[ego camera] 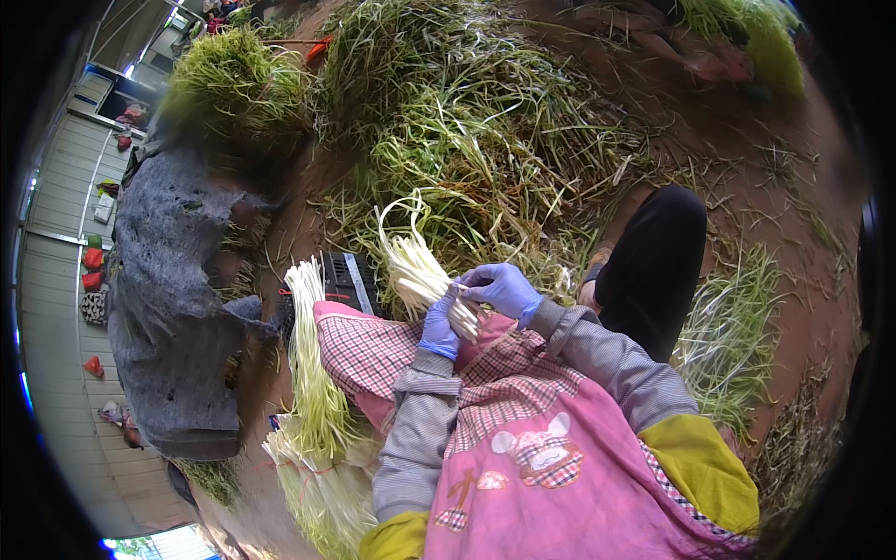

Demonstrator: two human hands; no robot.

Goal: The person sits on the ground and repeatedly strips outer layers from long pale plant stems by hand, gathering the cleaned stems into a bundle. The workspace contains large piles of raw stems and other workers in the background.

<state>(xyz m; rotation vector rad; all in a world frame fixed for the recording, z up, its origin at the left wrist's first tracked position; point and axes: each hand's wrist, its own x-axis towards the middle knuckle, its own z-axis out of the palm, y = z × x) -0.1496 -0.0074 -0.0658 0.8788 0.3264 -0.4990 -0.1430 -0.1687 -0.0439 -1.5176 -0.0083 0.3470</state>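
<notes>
A small bundle of pale, chive-like stems [414, 262] is gripped in my left hand [441, 327], its cut ends lying above my lap. Some stems loop over at the far end. My right hand [505, 292] has its fingertips pinched together at the side of this bundle, close to the left thumb; what exactly they pinch is partly hidden. Both hands wear thin purple gloves. To the left of my knee, a longer bunch of white-to-yellow stems [308, 343] lies across a black device [346, 276], which is partly covered.
Tied bundles [325, 483] sit at lower left. Ahead rises a large heap of loose greens [476, 140]; another pile [234, 87] stands behind a grey cloth cover [175, 280]. More loose greens [731, 343] lie on the bare floor [812, 294] at right.
</notes>
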